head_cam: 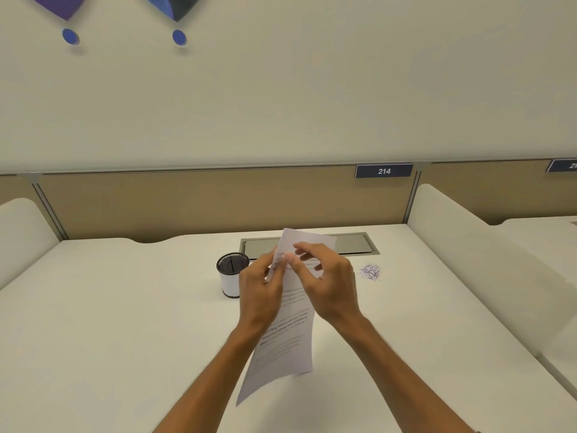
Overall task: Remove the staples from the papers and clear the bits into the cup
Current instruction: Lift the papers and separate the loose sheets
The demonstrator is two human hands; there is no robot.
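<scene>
I hold printed white papers (pixel 285 342) lifted off the white desk, at the centre of the view. My left hand (pixel 260 290) grips the sheets by their left edge near the top. My right hand (pixel 327 279) pinches the papers close to that same upper left corner, thumb and forefinger together; no staple is clear enough to see. A black mesh cup (pixel 230 278) with a white lower band stands upright just left of my left hand. A small pile of paper bits (pixel 370 272) lies on the desk to the right of my right hand.
A grey cable hatch (pixel 356 243) is set into the desk (pixel 125 323) behind the papers. White side dividers (pixel 468 245) rise at left and right, and a tan back panel carries a sign reading 214 (pixel 384 171).
</scene>
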